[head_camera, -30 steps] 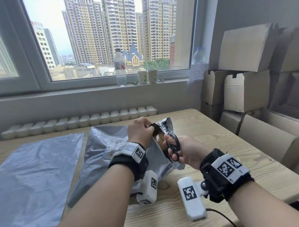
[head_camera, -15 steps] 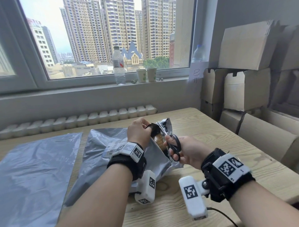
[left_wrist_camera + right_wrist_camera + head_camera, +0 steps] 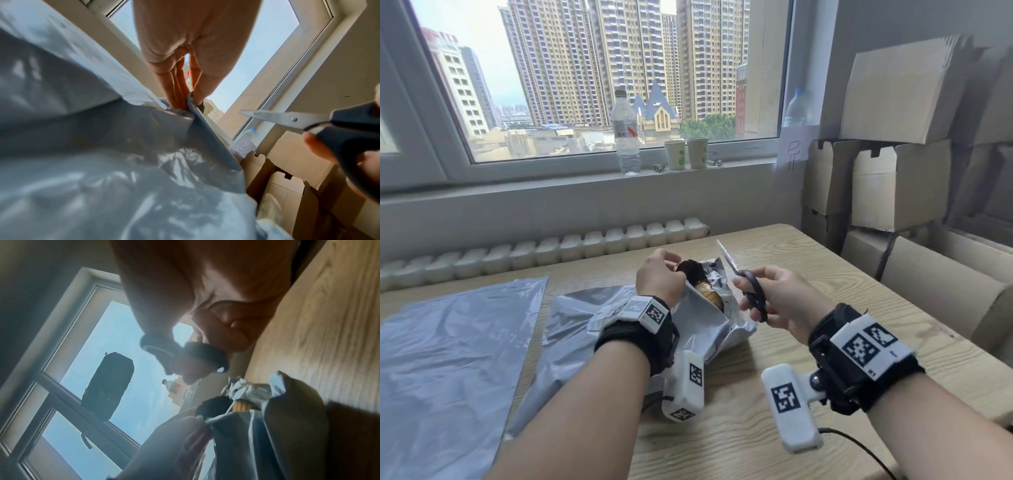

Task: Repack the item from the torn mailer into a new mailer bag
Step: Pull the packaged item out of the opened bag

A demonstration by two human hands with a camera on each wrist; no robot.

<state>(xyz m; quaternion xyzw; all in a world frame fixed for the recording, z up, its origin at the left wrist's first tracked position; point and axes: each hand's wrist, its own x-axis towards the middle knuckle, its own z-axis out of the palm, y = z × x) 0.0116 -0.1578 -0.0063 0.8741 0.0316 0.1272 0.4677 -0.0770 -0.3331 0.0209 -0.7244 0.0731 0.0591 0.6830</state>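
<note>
— Two mailers on the table (image 3: 808, 260): which is the torn one?

— The middle one. The torn mailer (image 3: 589, 322) lies with its right end lifted and gaping. The new mailer (image 3: 448, 346) lies flat to its left, just beside it.

— What is the left hand doing?

— The left hand (image 3: 659, 279) pinches the cut edge of the torn mailer between thumb and fingertips (image 3: 179, 91) and holds it up off the table.

— And the item?

— The item (image 3: 707, 294) sits in the open mouth, partly out: a dark rounded top and a yellowish part below. I cannot tell what it is.

— The right hand?

— The right hand (image 3: 780, 298) grips black-handled scissors (image 3: 748, 287), fingers curled through the loops. The blades are together, pointing up and away, just right of the mailer's edge and clear of it in the left wrist view (image 3: 287, 119).

— Anything else around?

— A bottle (image 3: 626, 137) and two paper cups (image 3: 686, 153) on the sill, and cardboard boxes (image 3: 900, 185) stacked at the right of the table.
</note>
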